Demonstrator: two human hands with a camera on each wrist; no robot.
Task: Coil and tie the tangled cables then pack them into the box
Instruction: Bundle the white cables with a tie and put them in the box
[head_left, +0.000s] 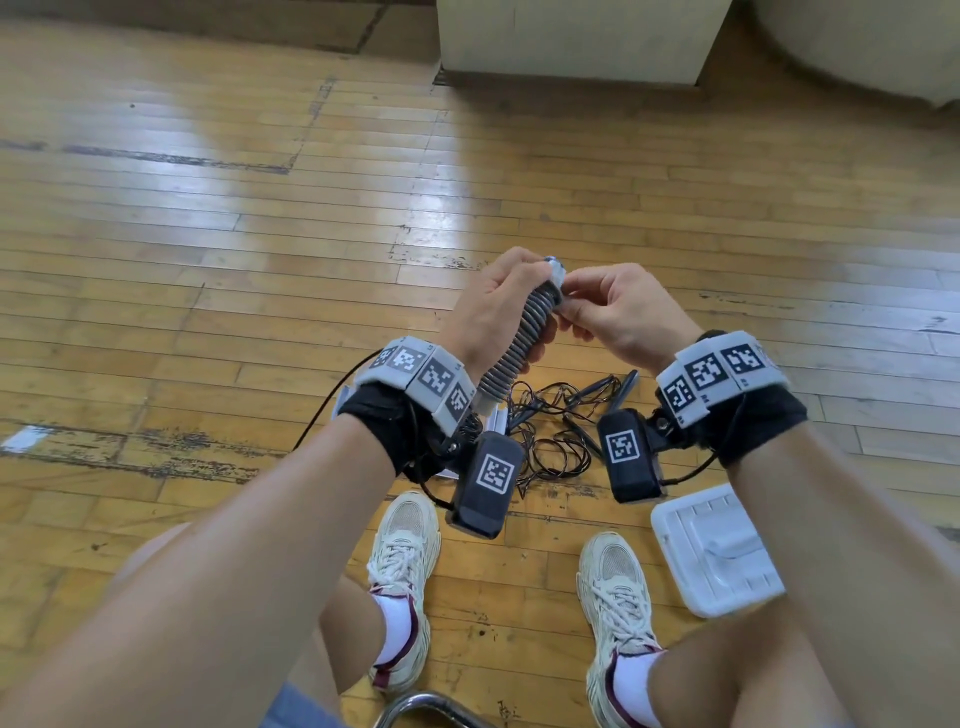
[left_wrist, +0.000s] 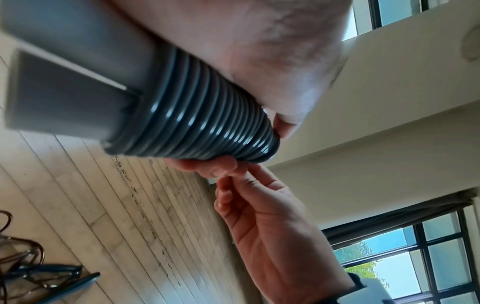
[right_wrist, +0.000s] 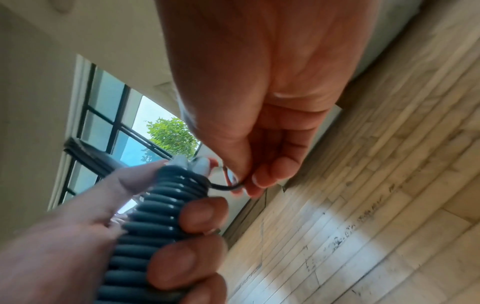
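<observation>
A dark cable is wound in tight turns round a grey core, making a long coil (head_left: 519, 332) (left_wrist: 207, 123) (right_wrist: 155, 216). My left hand (head_left: 498, 306) grips this coil round its middle and holds it tilted above the floor. At the coil's top, my right hand (head_left: 613, 312) pinches the loose cable end (right_wrist: 226, 186) between thumb and fingertips. A heap of thin tangled cables (head_left: 556, 431) (left_wrist: 26, 267) lies on the wooden floor below both hands. A white plastic box (head_left: 717, 551) lies on the floor under my right forearm.
My two feet in white trainers (head_left: 405, 561) stand just behind the tangle. A chrome tube (head_left: 415, 706) shows at the bottom edge. A beige cabinet (head_left: 571, 41) stands at the far side of the floor. Something white (head_left: 496, 415) lies partly hidden under my left wrist.
</observation>
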